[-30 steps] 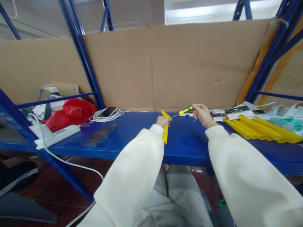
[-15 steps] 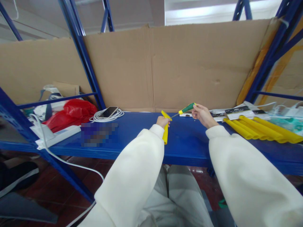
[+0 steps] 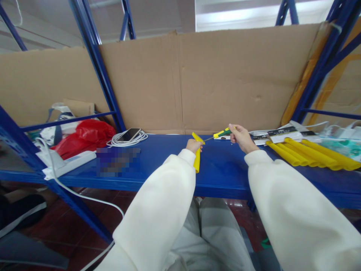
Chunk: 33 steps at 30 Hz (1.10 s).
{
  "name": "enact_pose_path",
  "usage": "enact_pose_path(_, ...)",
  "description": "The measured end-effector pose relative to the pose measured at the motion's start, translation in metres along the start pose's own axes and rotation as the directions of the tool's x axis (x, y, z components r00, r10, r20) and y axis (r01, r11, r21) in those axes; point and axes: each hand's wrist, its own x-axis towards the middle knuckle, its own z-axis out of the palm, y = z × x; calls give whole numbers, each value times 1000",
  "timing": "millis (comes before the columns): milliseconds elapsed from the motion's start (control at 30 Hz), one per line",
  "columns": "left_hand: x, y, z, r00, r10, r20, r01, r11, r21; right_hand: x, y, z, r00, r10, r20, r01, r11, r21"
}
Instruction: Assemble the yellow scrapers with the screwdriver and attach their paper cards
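Observation:
My left hand point(image 3: 194, 145) is closed around a yellow tube-like piece point(image 3: 197, 162), which stands tilted just above the blue shelf. In my right hand point(image 3: 239, 136) is a screwdriver point(image 3: 222, 133) with a green and yellow handle, gripped by the fingers at the handle's end. Its thin metal shaft points left and its tip meets the yellow piece beside my left fingers. The exact spot where the tip touches is too small to make out.
Several yellow pieces point(image 3: 313, 153) lie side by side at the right. On the left are a phone point(image 3: 129, 134) on a coiled white cable point(image 3: 114, 140), a white power strip point(image 3: 73, 162) and a red bag point(image 3: 87, 135). A cardboard sheet point(image 3: 214, 79) stands behind the blue shelf point(image 3: 166, 141).
The screwdriver's handle has tipped a little lower and shows more yellow, as if turned. My right fingers have shifted on the handle. My left hand and the yellow piece stay put.

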Motion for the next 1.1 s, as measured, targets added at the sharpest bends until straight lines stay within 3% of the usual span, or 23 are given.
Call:
enact_pose_path(300, 4, -3, -1, 1000, 4, -27, -4, 1000, 9, -2, -5, -3, 982, 106, 158, -128, 983, 130)
enact_pose_path(800, 2, -1, -1, 1000, 25, -4, -25, 999, 30, -1, 1, -3, 993, 116, 24, -118, 989, 91)
enact_pose_path(1100, 3, -3, -2, 999, 22, -24, -21, 999, 45, -6, -4, 0, 977, 161, 140, -187, 961, 202)
